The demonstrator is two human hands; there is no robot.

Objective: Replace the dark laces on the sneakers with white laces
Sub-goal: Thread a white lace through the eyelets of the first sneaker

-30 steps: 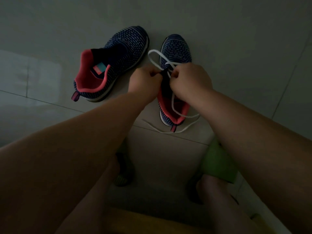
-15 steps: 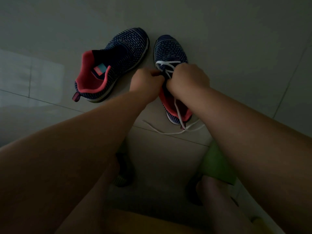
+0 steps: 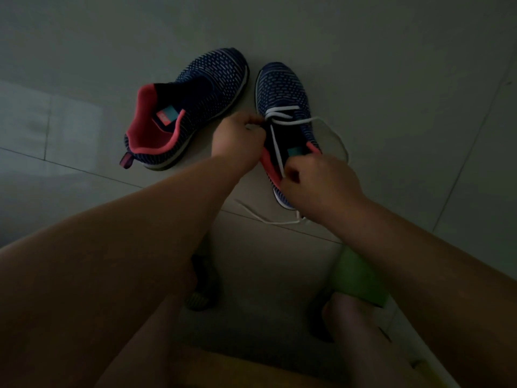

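Head cam: your right hand [image 3: 321, 183] pinches the white lace [image 3: 277, 147] at frame center, over the right sneaker [image 3: 282, 88]. Left hand [image 3: 237, 141] fingers curl at its eyelets; grasp unclear. Unlaced sneaker [image 3: 195, 107] sits upper left.

Knitted cloth, matt and ribbed, on both sneakers [image 3: 282, 88]; soft pink padded fabric round the collars. Flat woven white lace [image 3: 291, 121], matt. Smooth tiled floor [image 3: 391, 79], faintly glossy. Wooden-looking stool edge [image 3: 251, 371], dull.
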